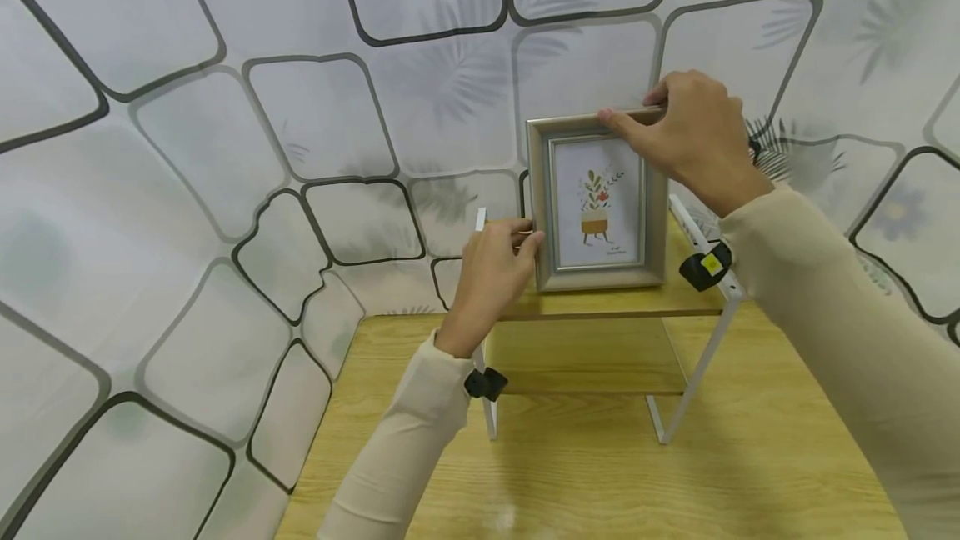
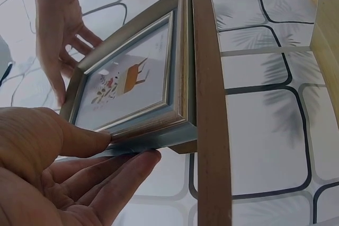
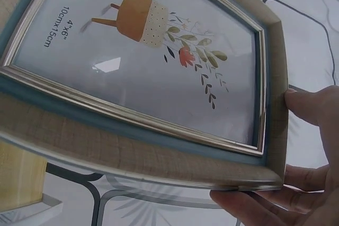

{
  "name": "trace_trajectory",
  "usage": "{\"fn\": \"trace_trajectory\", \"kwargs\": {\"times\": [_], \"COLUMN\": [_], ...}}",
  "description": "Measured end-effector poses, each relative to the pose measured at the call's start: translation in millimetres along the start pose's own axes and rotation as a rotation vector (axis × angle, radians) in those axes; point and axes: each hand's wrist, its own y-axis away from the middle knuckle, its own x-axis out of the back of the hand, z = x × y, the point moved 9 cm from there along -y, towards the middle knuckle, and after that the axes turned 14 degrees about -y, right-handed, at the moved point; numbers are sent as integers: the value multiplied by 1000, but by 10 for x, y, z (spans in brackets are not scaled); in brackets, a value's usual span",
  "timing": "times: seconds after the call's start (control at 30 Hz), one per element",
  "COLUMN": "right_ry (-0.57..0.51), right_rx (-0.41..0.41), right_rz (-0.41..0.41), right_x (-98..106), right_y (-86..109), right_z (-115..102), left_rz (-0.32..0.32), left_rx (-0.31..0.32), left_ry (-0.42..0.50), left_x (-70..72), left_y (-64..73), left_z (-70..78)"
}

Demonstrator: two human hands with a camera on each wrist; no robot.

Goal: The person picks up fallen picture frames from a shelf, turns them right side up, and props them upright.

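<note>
A silver-beige picture frame [image 1: 598,277] stands upright on the top board of a small two-tier shelf [image 1: 693,294]. Behind its glass is a print of a plant in a legged pot. My right hand [image 1: 697,136] grips the frame's top edge near the right corner; the right wrist view shows the thumb on one side and fingers [image 3: 249,207] behind. At the frame's left side, my left hand [image 1: 491,277] pinches the edge. In the left wrist view its thumb [image 2: 87,142] lies along the front edge, and the fingertips [image 2: 145,160] are on the side.
The shelf has white metal legs [image 1: 701,373] and a lower wooden board [image 1: 588,357]. It stands on a wood-grain tabletop [image 1: 585,482]. Close behind and to the left rises a patterned wall [image 1: 442,107]. Black bands [image 1: 705,267] are on both wrists.
</note>
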Motion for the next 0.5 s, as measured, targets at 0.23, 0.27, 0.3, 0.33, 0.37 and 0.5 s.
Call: {"fn": "trace_trajectory", "kwargs": {"times": [0.23,0.27,0.3,0.33,0.37,0.5], "right_ry": [16,18,19,20,21,38], "right_rx": [1,3,3,0,-4,-35], "right_rz": [-14,-26,-38,-54,-68,-102], "right_x": [-13,-16,-16,-16,-11,70], "right_y": [18,24,31,41,51,109], "right_z": [-17,-20,-21,-19,-14,65], "left_rz": [-7,-7,-5,-2,6,82], "left_rx": [-4,-6,-10,-15,-22,-41], "left_ry": [-3,-8,-11,-12,-12,-20], "left_x": [5,8,16,31,57,240], "left_y": [7,9,12,16,21,67], "left_z": [-1,-2,-2,-1,1,-43]}}
